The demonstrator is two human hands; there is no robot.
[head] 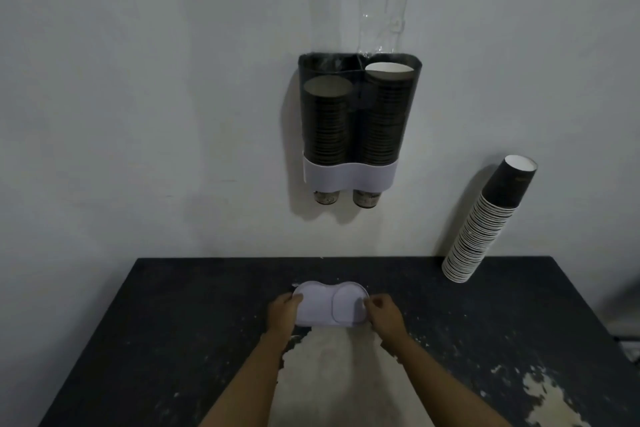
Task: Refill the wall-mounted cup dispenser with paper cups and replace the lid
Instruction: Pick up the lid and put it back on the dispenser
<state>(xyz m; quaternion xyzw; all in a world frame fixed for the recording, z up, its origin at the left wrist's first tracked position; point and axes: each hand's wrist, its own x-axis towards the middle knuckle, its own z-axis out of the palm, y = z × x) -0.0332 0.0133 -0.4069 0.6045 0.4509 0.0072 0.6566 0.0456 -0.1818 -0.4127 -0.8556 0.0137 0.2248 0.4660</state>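
Note:
The dark two-tube cup dispenser (356,121) hangs on the wall, open at the top, with a stack of paper cups in each tube; the right stack reaches higher. A white band (349,177) wraps its base, and two cup bottoms poke out below. The white double-lobed lid (330,303) lies on the dark table. My left hand (284,314) grips its left end and my right hand (382,315) grips its right end. A spare stack of cups (485,222) leans against the wall at the table's back right.
A clear plastic sleeve (384,0) hangs on the wall above the dispenser's right tube. The black table (173,340) has worn pale patches at its front middle and front right. Its back edge meets the wall.

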